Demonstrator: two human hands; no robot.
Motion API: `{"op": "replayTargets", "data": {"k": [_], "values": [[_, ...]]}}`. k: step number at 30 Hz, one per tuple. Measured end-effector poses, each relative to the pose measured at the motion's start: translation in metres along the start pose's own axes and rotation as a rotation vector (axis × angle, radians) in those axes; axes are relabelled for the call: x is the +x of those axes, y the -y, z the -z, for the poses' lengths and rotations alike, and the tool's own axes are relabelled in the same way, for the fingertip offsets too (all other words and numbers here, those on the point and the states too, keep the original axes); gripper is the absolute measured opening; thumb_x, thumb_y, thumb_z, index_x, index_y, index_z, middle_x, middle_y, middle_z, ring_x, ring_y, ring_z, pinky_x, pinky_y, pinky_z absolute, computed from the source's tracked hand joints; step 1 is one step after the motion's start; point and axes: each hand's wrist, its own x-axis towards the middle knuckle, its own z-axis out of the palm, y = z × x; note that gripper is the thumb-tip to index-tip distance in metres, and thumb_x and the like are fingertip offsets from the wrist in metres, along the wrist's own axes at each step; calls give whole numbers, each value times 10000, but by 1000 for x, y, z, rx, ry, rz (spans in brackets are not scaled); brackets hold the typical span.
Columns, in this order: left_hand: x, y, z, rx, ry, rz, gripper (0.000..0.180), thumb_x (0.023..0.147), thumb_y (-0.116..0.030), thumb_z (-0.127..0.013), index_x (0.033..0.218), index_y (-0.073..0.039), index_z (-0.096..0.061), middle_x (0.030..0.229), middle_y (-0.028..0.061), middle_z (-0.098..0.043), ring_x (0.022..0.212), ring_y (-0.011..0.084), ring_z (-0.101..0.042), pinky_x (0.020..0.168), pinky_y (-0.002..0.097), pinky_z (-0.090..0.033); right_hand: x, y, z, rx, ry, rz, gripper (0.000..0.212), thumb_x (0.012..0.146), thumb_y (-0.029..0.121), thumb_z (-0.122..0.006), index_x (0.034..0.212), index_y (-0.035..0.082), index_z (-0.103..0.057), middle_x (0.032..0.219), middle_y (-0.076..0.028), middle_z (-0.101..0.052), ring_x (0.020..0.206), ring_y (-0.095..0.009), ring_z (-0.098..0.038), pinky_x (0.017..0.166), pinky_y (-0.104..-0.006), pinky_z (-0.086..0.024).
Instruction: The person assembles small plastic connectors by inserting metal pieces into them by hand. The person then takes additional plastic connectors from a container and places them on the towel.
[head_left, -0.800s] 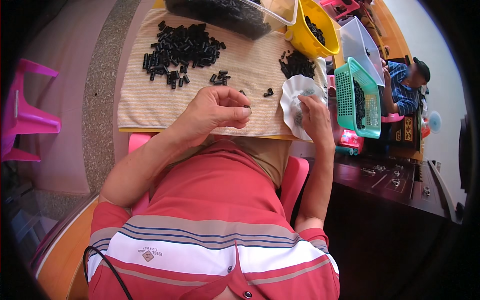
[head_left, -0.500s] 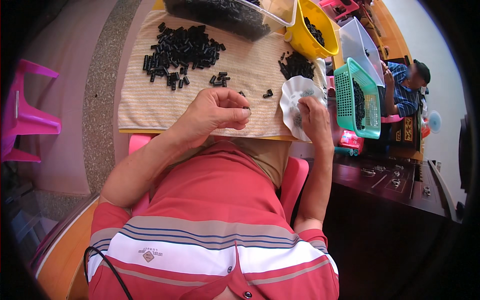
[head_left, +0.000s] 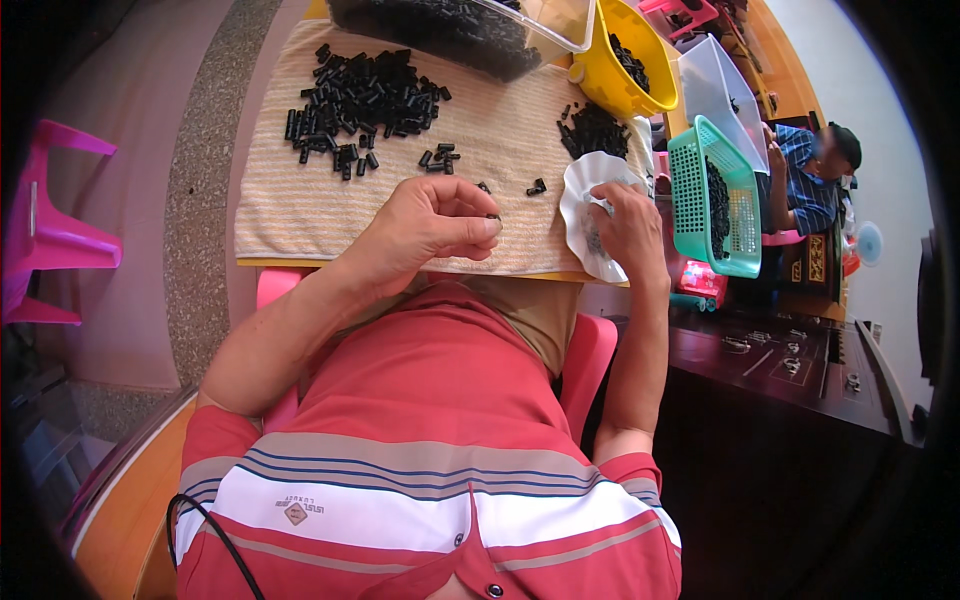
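My left hand (head_left: pixel 440 225) is closed in a pinch above the towel's near edge. Between its thumb and fingertips sits a small dark piece (head_left: pixel 494 217), mostly hidden, like the short black cylinders lying around. At the right, my right hand (head_left: pixel 628 225) dips over a white wavy-rimmed dish (head_left: pixel 577 215). Its thumb and index finger are bent and a little apart, with nothing visible between them. Tiny greyish parts lie in the dish, partly covered by this hand. A few loose black cylinders (head_left: pixel 440 158) rest just beyond my left hand, and a pair (head_left: pixel 537 187) lies between the hands.
A heap of black cylinders (head_left: pixel 370 95) covers the towel's (head_left: pixel 275 190) far left. Behind stands a clear bin (head_left: pixel 550 30) of black parts, beside a yellow tub (head_left: pixel 600 75). A smaller black pile (head_left: pixel 593 132) borders the dish. Right are a green basket (head_left: pixel 690 190) and another seated person (head_left: pixel 810 185).
My right hand has shifted slightly up over the dish, and its thumb and index finger have spread a little. My left hand stays put with its piece.
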Motion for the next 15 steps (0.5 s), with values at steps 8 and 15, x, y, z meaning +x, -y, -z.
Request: {"op": "replayTargets", "data": {"k": [8,15], "values": [[0,0,0,6,1,4,198,887,-75,-754,1059,-24,-671,915,50,-701,832,126,-687,785,279,-592,8,3,-3,-10,9,-5,140,821,143,-689,936,74,-731,906,-132,-727,939,-338,-667,838,-453,-532],[-1,1,-1,23,7,4,195,892,-84,-751,1061,-32,-668,925,49,-705,837,128,-690,790,288,-594,15,1,-6,-8,42,8,155,804,101,-633,918,66,-732,898,-158,-720,922,-347,-672,838,-444,-535]]}}
